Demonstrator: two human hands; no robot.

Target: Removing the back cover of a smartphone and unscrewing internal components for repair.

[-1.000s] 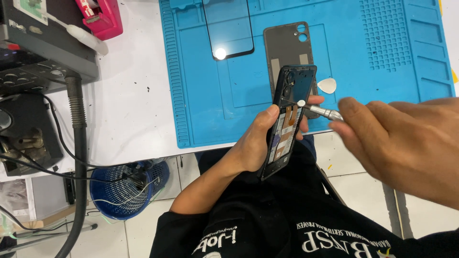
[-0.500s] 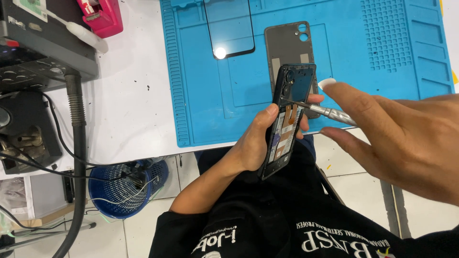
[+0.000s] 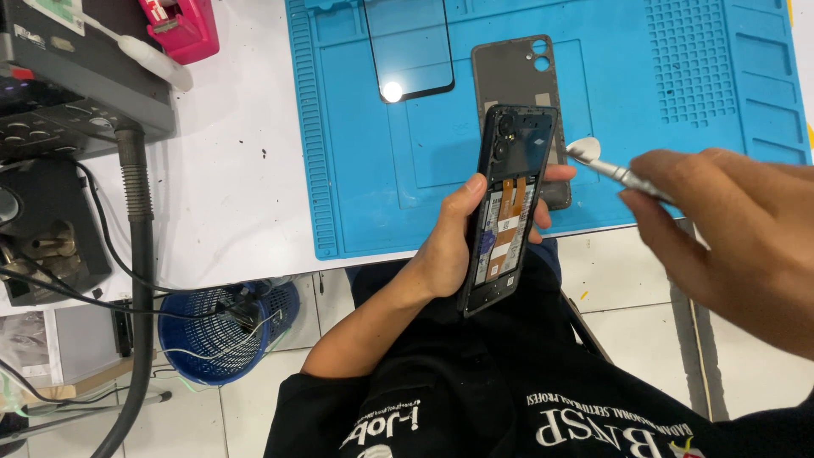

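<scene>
My left hand [image 3: 462, 239] grips an opened black phone [image 3: 507, 203] with its back removed, so its inner boards and an orange flex cable show. It is held upright over the table's front edge. My right hand [image 3: 736, 233] pinches a thin metal prying tool [image 3: 609, 167], whose flat rounded tip sits just right of the phone's upper edge, apart from it. The phone's grey back cover [image 3: 519, 89] lies flat on the blue work mat [image 3: 356, 153] behind the phone.
A black glass screen panel [image 3: 409, 47] lies on the mat's far side. A pink tape dispenser [image 3: 180, 30] and a grey machine [image 3: 59, 80] with a hose stand at the left. A blue wire basket [image 3: 222, 331] sits on the floor below.
My right hand has drawn the prying tool to the right, away from the phone's upper edge. The left hand keeps the phone in about the same place.
</scene>
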